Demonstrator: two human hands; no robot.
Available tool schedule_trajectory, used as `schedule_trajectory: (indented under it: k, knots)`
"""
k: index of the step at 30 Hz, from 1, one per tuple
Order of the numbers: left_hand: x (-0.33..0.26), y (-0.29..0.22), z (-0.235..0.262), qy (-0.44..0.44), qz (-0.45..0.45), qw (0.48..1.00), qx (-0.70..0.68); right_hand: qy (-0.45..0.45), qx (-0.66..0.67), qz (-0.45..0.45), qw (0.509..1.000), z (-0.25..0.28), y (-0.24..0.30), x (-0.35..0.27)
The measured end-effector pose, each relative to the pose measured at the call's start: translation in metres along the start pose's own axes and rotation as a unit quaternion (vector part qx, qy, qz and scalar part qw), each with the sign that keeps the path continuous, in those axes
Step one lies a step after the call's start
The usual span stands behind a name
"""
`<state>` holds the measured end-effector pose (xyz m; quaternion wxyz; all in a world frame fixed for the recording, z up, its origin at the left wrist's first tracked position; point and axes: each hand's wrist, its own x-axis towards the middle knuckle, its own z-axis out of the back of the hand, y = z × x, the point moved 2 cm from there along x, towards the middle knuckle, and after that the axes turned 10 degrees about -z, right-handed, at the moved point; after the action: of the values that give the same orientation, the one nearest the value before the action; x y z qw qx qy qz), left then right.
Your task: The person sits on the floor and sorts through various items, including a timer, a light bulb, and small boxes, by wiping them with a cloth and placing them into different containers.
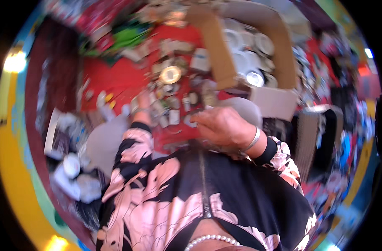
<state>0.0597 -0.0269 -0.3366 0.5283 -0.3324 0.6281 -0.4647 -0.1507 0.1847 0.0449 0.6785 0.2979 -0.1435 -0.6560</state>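
My left hand point(143, 103) reaches down at the left edge of a jumble of small items on a red cloth point(111, 73). Motion smears its fingers, so I cannot tell whether it holds anything. In front of my body, my right hand point(226, 124) is raised, with a silver bangle point(253, 139) at the wrist. Its fingers are curled together and point left; whatever they hold, if anything, is too blurred to name. Left of it lies a small white block-like piece point(174, 117). Farther off, a round gold-rimmed piece point(170, 75) sits among the other items.
An open cardboard box point(222, 54) holds several white round dish-like pieces point(245, 62) at the back right. A ridged dark box point(306, 144) stands at the right. White packages point(72, 167) crowd the left, and a green bundle point(130, 35) lies at the back.
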Motion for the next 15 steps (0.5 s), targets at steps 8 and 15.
schedule_trajectory:
  k: [8, 15]
  knots:
    - [0.012, 0.009, -0.033, 0.235, -0.226, 0.793, 0.515, -0.451, 0.069, -0.292, 0.841, 0.142, -0.098, -0.248]
    - [0.04, 0.02, 0.008, 0.232, -0.144, 0.848, 0.455, -0.441, -0.036, -0.54, 0.716, 0.181, -0.209, -0.477]
